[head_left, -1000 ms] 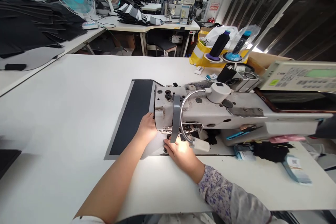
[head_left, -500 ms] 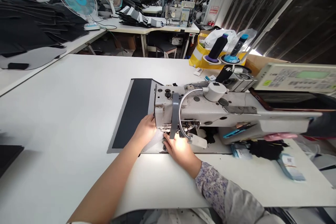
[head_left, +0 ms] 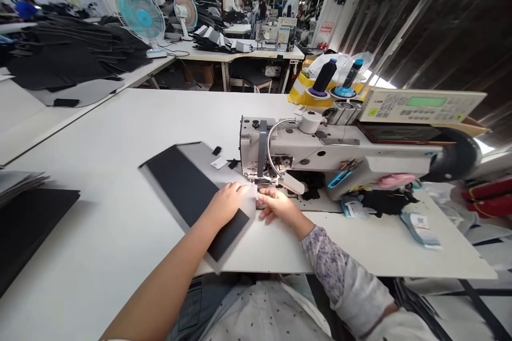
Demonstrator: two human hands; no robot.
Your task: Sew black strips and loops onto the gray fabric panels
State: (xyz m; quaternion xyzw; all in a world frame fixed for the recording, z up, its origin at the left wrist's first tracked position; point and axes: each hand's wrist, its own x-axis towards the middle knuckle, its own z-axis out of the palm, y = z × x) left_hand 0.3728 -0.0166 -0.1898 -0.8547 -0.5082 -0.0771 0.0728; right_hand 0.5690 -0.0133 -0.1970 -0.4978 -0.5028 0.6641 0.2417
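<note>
A flat fabric panel [head_left: 188, 186], dark in the middle with a pale grey border, lies slanted on the white table left of the sewing machine [head_left: 280, 146]. My left hand [head_left: 228, 203] rests palm down across the panel's near right part, its fingers laid over the grey border. Just below the needle area, my right hand [head_left: 280, 206] pinches the panel's right edge between thumb and fingers. The machine's lamp [head_left: 294, 184] hangs above that hand. Beyond the panel lie a small white label [head_left: 218, 162] and little black pieces [head_left: 216, 150].
Dark panels [head_left: 36, 224] lie at the left edge of the table. Thread cones [head_left: 325, 77] and a control panel [head_left: 424, 105] stand behind the machine. Blue snips [head_left: 340, 176] rest on the machine, with black scraps [head_left: 386, 201] at its right. Fans [head_left: 142, 16] stand farther back.
The panel has come out from under the machine head toward me and turned aslant. My left hand has moved with it; my right hand has left the needle area and pinches the edge.
</note>
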